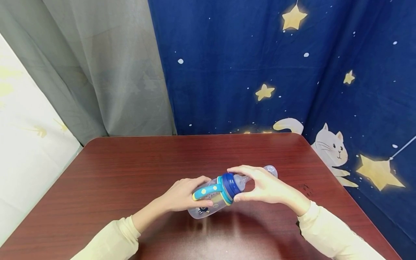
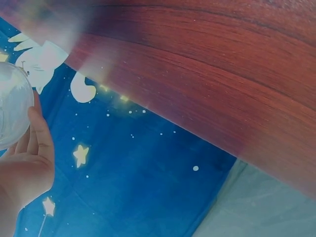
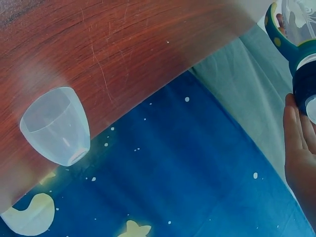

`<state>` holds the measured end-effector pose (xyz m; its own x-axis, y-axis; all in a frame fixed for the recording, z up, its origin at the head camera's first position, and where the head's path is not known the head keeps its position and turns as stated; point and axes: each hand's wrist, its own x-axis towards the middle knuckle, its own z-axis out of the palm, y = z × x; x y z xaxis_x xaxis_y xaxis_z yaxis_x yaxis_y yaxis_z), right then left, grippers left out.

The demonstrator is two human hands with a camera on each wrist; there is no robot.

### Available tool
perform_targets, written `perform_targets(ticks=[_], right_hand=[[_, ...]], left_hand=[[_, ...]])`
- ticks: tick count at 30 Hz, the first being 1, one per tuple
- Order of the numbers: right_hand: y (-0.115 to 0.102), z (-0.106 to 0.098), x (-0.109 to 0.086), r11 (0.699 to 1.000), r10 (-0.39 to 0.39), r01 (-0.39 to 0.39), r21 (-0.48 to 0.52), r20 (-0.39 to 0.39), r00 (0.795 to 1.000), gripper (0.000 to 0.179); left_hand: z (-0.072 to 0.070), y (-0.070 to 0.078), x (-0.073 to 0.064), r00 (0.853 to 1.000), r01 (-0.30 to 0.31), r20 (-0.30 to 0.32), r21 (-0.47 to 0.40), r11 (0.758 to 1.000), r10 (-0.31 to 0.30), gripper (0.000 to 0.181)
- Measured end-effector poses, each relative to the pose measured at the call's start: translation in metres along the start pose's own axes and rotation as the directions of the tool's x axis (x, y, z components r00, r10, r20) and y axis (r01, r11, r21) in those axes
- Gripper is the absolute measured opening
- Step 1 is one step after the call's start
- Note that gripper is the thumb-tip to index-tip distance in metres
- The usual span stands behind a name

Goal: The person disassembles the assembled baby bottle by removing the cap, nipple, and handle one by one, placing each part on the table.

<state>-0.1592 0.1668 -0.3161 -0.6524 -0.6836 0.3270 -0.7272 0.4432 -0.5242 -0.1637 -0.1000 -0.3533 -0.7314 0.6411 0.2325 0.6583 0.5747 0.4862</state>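
A clear baby bottle (image 1: 214, 195) with a turquoise handle (image 1: 208, 191) and a dark blue collar (image 1: 231, 185) is held tilted above the table, its teat (image 1: 241, 181) pointing right. My left hand (image 1: 182, 195) grips the bottle's body. The fingers and thumb of my right hand (image 1: 264, 186) hold the collar from either side. Past the right hand lies a translucent cap (image 1: 271, 170), apart from the bottle; the right wrist view shows the whole cap (image 3: 57, 127) on the table. In the left wrist view, the bottle's round base (image 2: 14, 106) is by the left hand (image 2: 29, 165).
The dark red wooden table (image 1: 136, 162) has rounded far corners. Behind it hang a grey curtain (image 1: 120, 72) and a blue curtain (image 1: 221, 72) with stars and a white cat. A pale curtain (image 1: 26, 144) hangs at the left. Dark marks (image 1: 305, 189) are on the tabletop at the right.
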Motion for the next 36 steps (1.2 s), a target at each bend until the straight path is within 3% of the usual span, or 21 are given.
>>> perform_targets(ticks=[11, 22, 36], right_hand=[[0.0004, 0.0, -0.0026, 0.999, 0.034, -0.034, 0.005, 0.041, 0.999, 0.062], [0.0001, 0.0013, -0.0026, 1.0, -0.027, 0.028, -0.014, 0.037, 0.999, 0.063], [0.0004, 0.0004, -0.0014, 1.0, -0.024, 0.025, -0.012, 0.027, 0.999, 0.063]], left_hand=[[0.0014, 0.0003, -0.001, 1.0, -0.01, 0.015, -0.014, 1.0, 0.01, 0.051], [0.002, -0.001, -0.0024, 1.0, 0.001, 0.024, -0.006, 1.0, -0.001, 0.057], [0.0013, -0.0005, -0.0014, 0.999, 0.029, 0.044, -0.026, 0.999, -0.027, 0.054]])
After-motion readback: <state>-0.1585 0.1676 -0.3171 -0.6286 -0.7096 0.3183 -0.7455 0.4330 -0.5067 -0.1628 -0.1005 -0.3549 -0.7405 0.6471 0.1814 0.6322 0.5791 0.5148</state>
